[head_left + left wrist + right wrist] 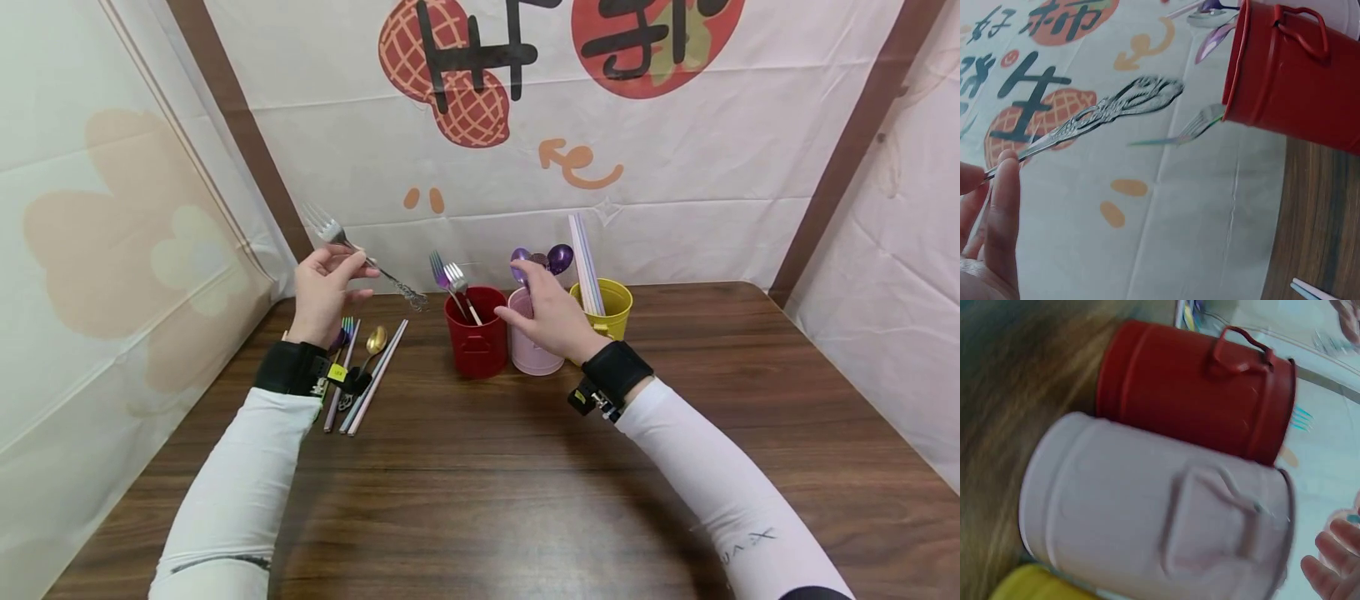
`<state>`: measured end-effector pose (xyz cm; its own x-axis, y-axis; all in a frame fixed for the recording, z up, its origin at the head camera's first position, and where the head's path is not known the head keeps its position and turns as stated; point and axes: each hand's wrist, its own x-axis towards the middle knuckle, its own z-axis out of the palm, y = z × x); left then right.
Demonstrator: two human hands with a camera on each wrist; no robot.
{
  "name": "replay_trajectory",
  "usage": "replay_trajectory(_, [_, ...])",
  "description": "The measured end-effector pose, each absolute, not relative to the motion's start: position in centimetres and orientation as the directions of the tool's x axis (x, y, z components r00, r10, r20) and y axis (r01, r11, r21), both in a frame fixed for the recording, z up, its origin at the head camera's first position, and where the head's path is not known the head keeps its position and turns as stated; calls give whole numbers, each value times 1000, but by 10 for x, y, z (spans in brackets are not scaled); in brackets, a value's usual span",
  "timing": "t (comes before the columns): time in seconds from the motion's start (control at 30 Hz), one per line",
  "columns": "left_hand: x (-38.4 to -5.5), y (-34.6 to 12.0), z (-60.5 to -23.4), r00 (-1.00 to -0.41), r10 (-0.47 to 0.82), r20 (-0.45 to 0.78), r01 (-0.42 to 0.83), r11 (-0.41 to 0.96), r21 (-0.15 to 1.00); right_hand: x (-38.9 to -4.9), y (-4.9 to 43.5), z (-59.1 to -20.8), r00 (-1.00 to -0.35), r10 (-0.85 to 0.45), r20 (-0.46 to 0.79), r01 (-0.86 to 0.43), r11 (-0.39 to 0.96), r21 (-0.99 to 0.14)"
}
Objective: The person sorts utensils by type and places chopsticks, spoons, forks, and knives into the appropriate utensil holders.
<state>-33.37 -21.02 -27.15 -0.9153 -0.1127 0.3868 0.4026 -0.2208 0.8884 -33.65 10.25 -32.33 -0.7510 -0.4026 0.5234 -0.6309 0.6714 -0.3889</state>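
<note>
My left hand (324,292) pinches a silver fork (326,227) by its shaft, tines up to the left. In the left wrist view, its ornate handle (1147,97) points toward the red bucket (1297,75). Two forks (456,277) stand in that bucket, one with iridescent tines. My right hand (555,312) is over the pink bucket (536,364), fingers extended close to the purple spoons (559,258) standing in it. Its fingers (1338,550) look loosely spread in the right wrist view, with nothing seen between them.
A yellow bucket (617,302) with pale chopsticks (587,267) stands right of the pink one. Left of the buckets, chopsticks (378,379), a gold spoon (377,340) and an iridescent fork (347,327) lie on the wooden table (480,492), partly behind my left wrist. Printed cloth hangs behind.
</note>
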Motion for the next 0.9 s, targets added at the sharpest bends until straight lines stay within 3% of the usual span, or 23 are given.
replay_trajectory(0.27, [-336,-194,-272,-868,-154,471,493,-171,853,-344,83,-338,-847,-387,365,-521,742,-421])
replay_trajectory(0.53, [-342,-185,-276,-859,-140,492,510,-161,845,-348,76,-339,-858,-371,355,-487,807,-334])
replay_trajectory(0.9, [-350,-167,-292,-871,-90,482,489,-67,870,-347,76,-342,-875,-347,339,-460,814,-354])
